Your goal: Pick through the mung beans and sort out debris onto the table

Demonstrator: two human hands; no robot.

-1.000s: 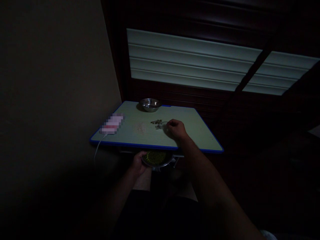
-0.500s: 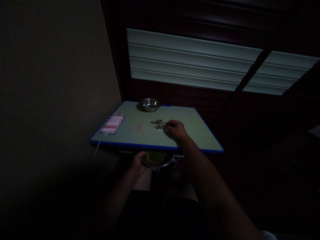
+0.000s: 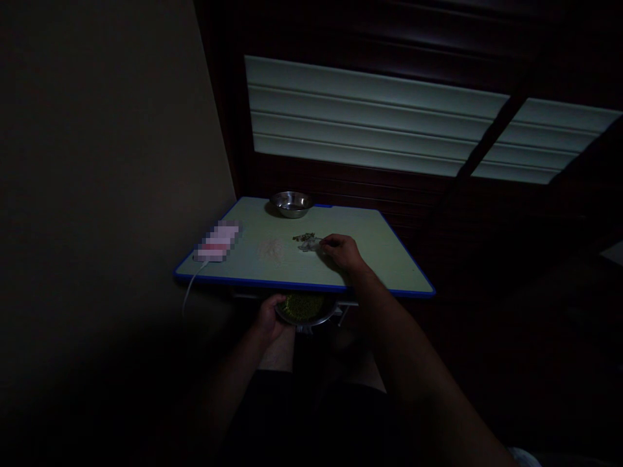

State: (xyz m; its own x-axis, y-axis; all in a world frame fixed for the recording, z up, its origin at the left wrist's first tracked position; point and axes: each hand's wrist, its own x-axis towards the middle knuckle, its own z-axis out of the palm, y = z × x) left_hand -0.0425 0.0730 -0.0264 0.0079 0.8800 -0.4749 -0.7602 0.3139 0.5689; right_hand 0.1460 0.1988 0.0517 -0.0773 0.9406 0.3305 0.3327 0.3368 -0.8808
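My left hand [image 3: 270, 318] is closed on the rim of a metal bowl [image 3: 318, 320], held over my lap just below the table's front edge. Small green beans or grains [image 3: 302, 306] fill that bowl. Over the table, my right hand [image 3: 342, 251] is closed, thumb and fingers pinched together at a crumpled, clear plastic piece [image 3: 308, 246] that looks like a small bag. Beside the plastic lies a little heap of dark bits [image 3: 304, 237]. A pale, powdery patch [image 3: 271, 250] is spread on the tabletop to the left.
The pale green table [image 3: 384, 259] has a blue edge. An empty-looking metal bowl [image 3: 292, 205] stands at its back. A blurred pink phone-like object [image 3: 218, 242] with a white cable [image 3: 189, 285] lies at the left, near the wall [image 3: 121, 162]. Dark slatted doors [image 3: 370, 110] rise behind.
My right hand and the plastic have shifted very slightly to the left. My left hand and its bowl stay in place.
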